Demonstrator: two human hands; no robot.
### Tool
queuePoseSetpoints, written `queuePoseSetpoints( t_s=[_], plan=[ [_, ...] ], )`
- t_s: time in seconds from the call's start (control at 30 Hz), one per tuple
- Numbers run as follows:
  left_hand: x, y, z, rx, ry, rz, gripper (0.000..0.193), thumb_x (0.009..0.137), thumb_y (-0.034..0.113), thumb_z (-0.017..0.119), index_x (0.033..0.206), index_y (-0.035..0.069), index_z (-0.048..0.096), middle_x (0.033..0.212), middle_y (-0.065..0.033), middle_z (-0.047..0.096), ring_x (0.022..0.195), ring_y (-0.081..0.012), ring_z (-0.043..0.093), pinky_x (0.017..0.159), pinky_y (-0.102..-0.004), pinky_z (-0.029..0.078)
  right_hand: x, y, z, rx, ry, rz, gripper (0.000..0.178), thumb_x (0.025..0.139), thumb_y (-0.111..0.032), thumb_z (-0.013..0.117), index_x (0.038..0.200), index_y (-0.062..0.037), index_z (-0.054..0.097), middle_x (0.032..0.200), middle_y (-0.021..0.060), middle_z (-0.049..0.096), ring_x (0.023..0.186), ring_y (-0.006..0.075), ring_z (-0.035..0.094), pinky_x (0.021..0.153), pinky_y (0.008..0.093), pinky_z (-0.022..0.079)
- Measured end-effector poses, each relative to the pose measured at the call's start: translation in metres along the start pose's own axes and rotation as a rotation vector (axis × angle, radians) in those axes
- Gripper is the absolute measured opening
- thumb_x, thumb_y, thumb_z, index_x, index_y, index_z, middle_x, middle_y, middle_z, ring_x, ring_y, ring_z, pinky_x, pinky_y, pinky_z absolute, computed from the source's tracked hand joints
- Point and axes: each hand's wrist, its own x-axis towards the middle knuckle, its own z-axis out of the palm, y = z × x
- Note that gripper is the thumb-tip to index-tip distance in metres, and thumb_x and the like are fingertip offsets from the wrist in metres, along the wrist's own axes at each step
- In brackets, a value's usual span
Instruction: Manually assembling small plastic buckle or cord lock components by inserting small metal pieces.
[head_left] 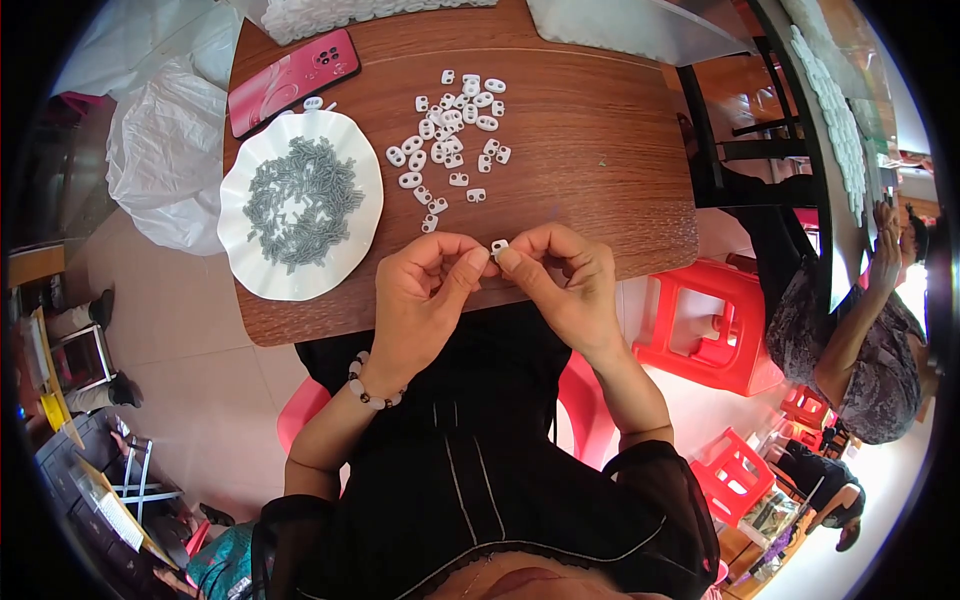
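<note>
Over the near edge of the brown table (600, 110), my right hand (572, 295) pinches a small white plastic piece (500, 246) between thumb and forefinger. My left hand (422, 295) meets it from the other side, its thumb and forefinger pressed together; whatever they hold is too small to make out. Beyond my hands lie several loose white plastic pieces (487, 123), some oval with two holes, others squarish. A white wavy-rimmed plate (234, 215), left of my left hand, carries a heap of tiny grey spring-like pieces (305, 190).
A pink phone (290, 82) lies behind the plate. Piles of white pieces (335, 12) and a plastic bag (640, 28) line the far edge. A white bag (165, 150) hangs at the left. Red stools (712, 325) and a seated person (860, 350) are at the right.
</note>
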Motion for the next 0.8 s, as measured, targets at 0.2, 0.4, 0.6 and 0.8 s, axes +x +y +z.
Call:
queuePoseSetpoints(
  t_s=[0.2,0.4,0.6,0.8],
  plan=[
    [-0.0014,0.0004,0.0002,0.037,0.027,0.029,0.016,0.093,0.011,0.06,0.094,-0.004,0.063,0.08,-0.0047,0.066,0.071,-0.0049,0.058,0.064,-0.0183,0.046,-0.0004,-0.0017,-0.0011,-0.18,0.01,-0.025,0.006,0.086,-0.004,0.066,0.086,0.0017,0.064,0.077,0.0014,0.065,0.072,0.0046,0.057,0.066,0.0193,0.044],
    [-0.0023,0.001,-0.0014,0.062,0.007,0.013,0.015,0.092,0.011,0.061,0.093,-0.004,0.063,0.08,-0.0049,0.066,0.071,-0.0054,0.059,0.062,-0.0187,0.047,-0.0006,0.0011,-0.004,-0.174,-0.016,-0.001,0.006,0.086,-0.004,0.066,0.084,0.0014,0.064,0.075,-0.0006,0.063,0.069,0.0035,0.053,0.062,0.0186,0.041],
    [-0.0024,0.0011,-0.001,0.086,0.0,0.004,0.015,0.092,0.01,0.061,0.093,-0.005,0.063,0.079,-0.0052,0.066,0.073,-0.0072,0.061,0.065,-0.02,0.049,-0.0002,0.0051,-0.0038,-0.159,-0.033,0.001,0.005,0.087,-0.003,0.065,0.085,0.0017,0.064,0.076,-0.0001,0.064,0.069,0.0029,0.053,0.062,0.0177,0.041],
    [-0.0022,-0.001,-0.0012,0.095,0.011,-0.005,0.017,0.092,0.011,0.061,0.092,-0.005,0.063,0.08,-0.006,0.067,0.073,-0.0072,0.061,0.065,-0.0203,0.049,0.0006,0.006,-0.004,-0.134,-0.058,0.04,0.006,0.088,-0.004,0.064,0.086,0.0015,0.063,0.077,0.0003,0.065,0.07,0.003,0.055,0.063,0.0174,0.042]
  ],
)
